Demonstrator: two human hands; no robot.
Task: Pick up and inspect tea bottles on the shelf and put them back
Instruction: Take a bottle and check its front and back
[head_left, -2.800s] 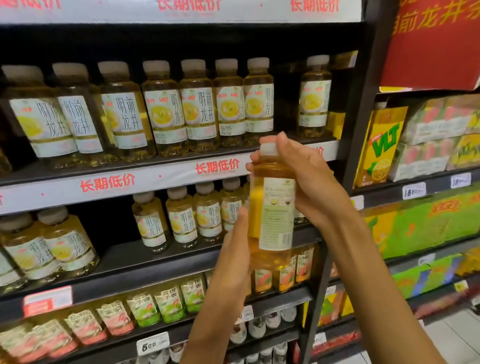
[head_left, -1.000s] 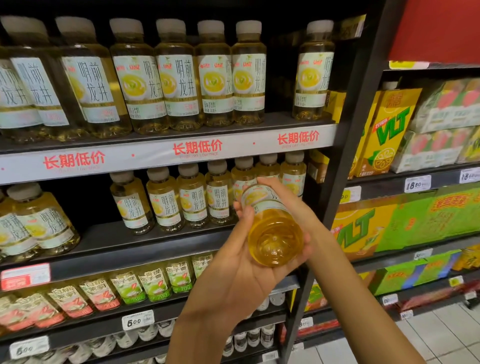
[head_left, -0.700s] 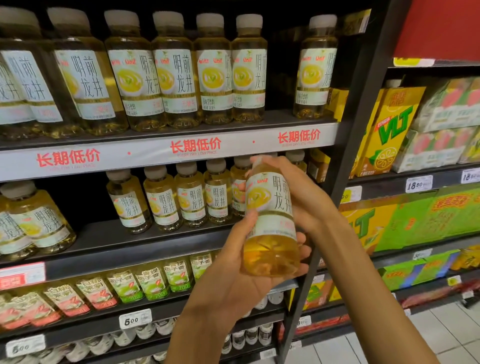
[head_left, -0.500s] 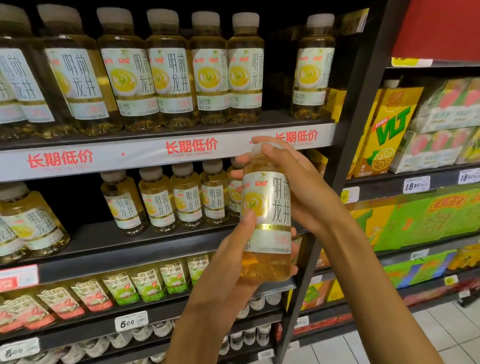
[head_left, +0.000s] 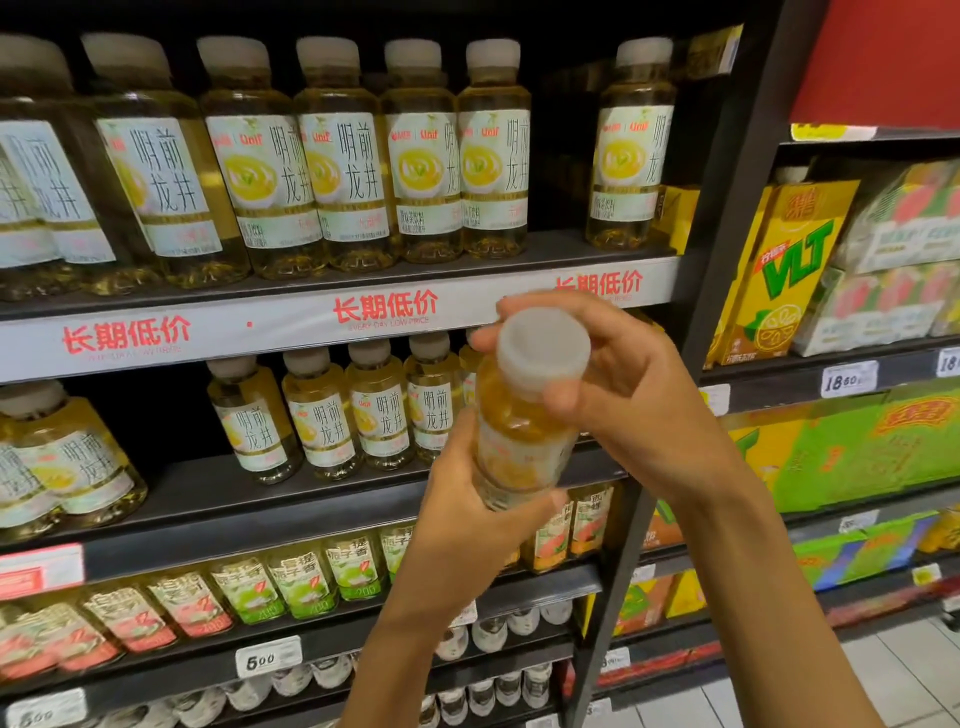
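The shelf (head_left: 332, 322) is stocked with tea bottles on its upper and middle tiers, and a gap (head_left: 563, 156) is left in the upper row, above and slightly right of the hands. The held tea bottle (head_left: 519, 436) is carried in front of the middle tier, its long axis tipped so the white cap (head_left: 543, 345) leans toward the camera. The left hand (head_left: 467, 514) is wrapped around the lower body; the right hand (head_left: 623, 384) is curled about the neck beside the cap, probably pinching it, though the fingertips are partly hidden. Either hand could lift it back.
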